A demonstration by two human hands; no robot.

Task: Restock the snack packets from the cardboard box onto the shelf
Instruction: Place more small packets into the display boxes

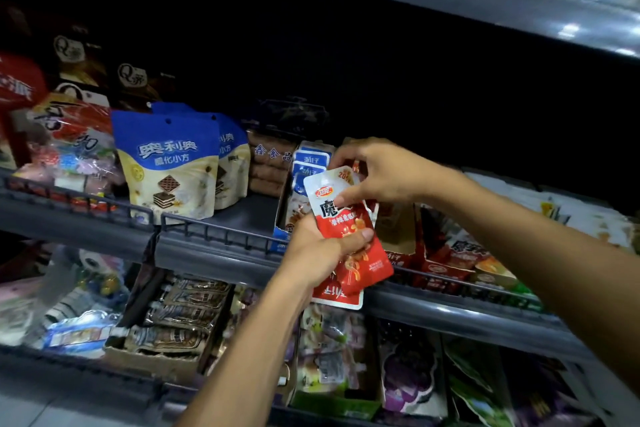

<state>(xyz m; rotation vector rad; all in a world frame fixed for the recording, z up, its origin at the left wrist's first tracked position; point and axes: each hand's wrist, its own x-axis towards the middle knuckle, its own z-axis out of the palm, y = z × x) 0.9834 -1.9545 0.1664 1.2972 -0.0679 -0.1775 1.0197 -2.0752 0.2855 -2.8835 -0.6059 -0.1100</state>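
Two hands [346,215], "200%" red pkts [349,239]

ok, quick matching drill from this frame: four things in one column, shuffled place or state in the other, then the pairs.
Things:
1. red and white snack packets
2. blue and cream pouches
3. left hand
4. right hand

Place or state:
A. stands on the shelf to the left of the hands
B. pinches the top of the front packet
C. held in front of the shelf rail
D. grips the stack from below

Pairs: 1-C, 2-A, 3-D, 4-B
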